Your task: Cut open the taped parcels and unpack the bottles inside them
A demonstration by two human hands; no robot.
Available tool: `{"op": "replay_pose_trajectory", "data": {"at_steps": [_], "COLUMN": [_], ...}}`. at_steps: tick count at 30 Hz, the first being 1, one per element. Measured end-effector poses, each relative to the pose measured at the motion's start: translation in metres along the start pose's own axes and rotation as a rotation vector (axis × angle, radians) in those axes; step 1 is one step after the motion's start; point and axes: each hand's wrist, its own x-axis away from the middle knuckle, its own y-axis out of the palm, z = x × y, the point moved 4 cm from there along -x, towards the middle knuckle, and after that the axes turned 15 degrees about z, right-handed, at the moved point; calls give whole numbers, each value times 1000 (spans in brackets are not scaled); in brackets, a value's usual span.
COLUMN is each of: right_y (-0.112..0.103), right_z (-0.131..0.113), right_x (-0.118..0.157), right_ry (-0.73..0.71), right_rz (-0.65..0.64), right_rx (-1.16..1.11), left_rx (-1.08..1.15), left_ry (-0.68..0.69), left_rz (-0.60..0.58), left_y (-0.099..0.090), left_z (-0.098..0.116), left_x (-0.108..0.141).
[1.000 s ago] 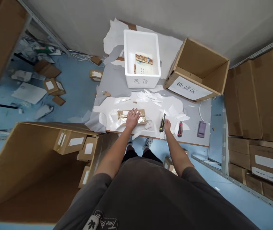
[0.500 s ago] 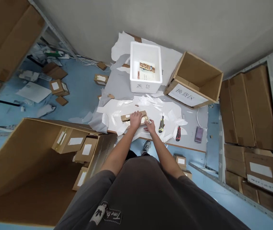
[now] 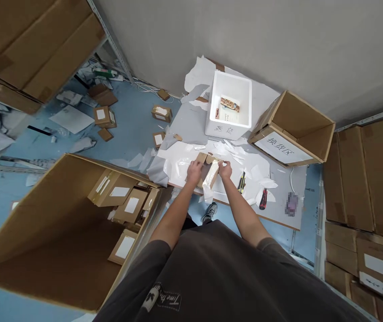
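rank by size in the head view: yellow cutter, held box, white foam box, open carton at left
1. Open carton at left, by far
2. White foam box
3. Held box
4. Yellow cutter

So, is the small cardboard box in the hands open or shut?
Open: the small cardboard box shows a dark gap between parted flaps, left hand on one side, right hand on the other.

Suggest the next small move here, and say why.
Perhaps ease the small carton wider with the right hand while the left hand steadies the opposite side: both hands hold it, and a dark gap shows between them, beside shiny tape.
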Motion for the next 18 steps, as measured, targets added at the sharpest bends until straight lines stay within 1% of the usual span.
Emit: {"op": "replay_pose_trajectory", "data": {"at_steps": [2, 3, 5, 6, 8, 10, 12, 16, 18], "right_y": [0, 2, 8, 12, 18, 16, 8, -14, -18], "right_z": [-7, -11, -18, -20, -19, -14, -4, 26, 41], "right_x": [11, 20, 42, 53, 68, 71, 66, 48, 43], "right_ry": [65, 43, -49, -99, -144, -169, -158, -43, 46], "right_rz": [54, 46, 7, -30, -62, -65, -115, -209, -229], "right_rx": [1, 10, 47, 61, 28, -124, -304, -584, -635], "left_rx": [-26, -32, -43, -49, -81, -116, -161, -158, -110], "left_ry": [29, 47, 112, 158, 234, 240, 188, 102, 83], "left_rz": [-95, -148, -277, -350, -464, -474, -461, -457, -493], "left_y": [2, 1, -2, -3, -6, -9, -10, -16, -20], "left_z": [4, 4, 2, 1, -3, -4, -3, 1, -1], "left_x": [7, 10, 18, 23, 34, 40, 42, 42, 42]}}
